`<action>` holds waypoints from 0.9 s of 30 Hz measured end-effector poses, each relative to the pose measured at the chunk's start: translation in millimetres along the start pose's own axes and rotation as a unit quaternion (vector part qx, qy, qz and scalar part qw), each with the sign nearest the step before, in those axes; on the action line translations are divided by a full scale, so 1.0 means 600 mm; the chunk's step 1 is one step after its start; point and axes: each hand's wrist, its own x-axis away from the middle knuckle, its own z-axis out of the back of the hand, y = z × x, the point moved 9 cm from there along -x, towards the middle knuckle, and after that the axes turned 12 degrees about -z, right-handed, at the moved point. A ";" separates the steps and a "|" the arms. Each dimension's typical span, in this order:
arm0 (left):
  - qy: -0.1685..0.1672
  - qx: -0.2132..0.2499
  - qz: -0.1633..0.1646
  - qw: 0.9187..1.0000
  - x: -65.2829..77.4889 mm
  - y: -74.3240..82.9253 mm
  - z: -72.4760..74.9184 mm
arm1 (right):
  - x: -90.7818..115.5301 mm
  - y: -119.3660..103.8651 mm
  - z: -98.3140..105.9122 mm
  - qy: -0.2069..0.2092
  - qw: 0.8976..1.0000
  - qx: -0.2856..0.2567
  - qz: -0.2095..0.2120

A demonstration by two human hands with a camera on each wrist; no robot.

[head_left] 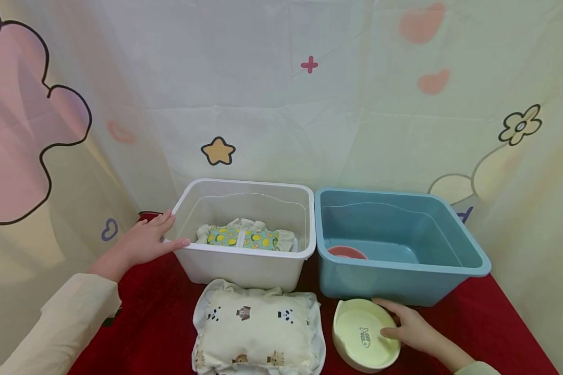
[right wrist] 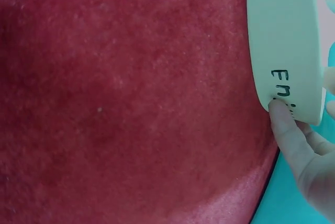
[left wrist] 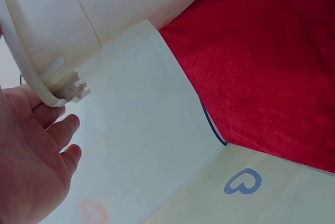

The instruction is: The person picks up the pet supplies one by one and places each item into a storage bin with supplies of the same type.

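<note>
My left hand [head_left: 145,240] rests at the left rim of a white plastic bin [head_left: 244,265], thumb stretched over the front corner and fingers along the side. In the left wrist view its fingers [left wrist: 65,130] lie loosely bent outside the rim, by a small clip-like bracket [left wrist: 73,87]. On the right, my right hand [head_left: 415,328] grips the edge of a pale yellow bowl [head_left: 363,336], thumb inside and fingers outside. A fishbone drawing marks the bowl's inner bottom. Dark lettering shows on its outer wall in the right wrist view, where a fingertip [right wrist: 277,108] touches it.
A blue bin [head_left: 403,281] stands beside the white one, with a red round thing [head_left: 347,252] inside. Inside the white bin lies a lemon-print ruffled cushion [head_left: 222,236]. In front, an animal-print pillow [head_left: 258,333] lies on red cloth [head_left: 145,312]. A printed curtain [head_left: 272,114] hangs behind.
</note>
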 end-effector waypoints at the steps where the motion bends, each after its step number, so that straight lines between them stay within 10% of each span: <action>1: 0.000 0.001 0.000 1.000 0.000 0.000 0.000 | -0.001 0.003 -0.001 -0.005 1.000 -0.011 -0.005; 27: 0.005 0.004 0.001 1.000 0.001 -0.001 0.001 | -0.012 0.045 -0.021 -0.045 0.975 -0.168 -0.141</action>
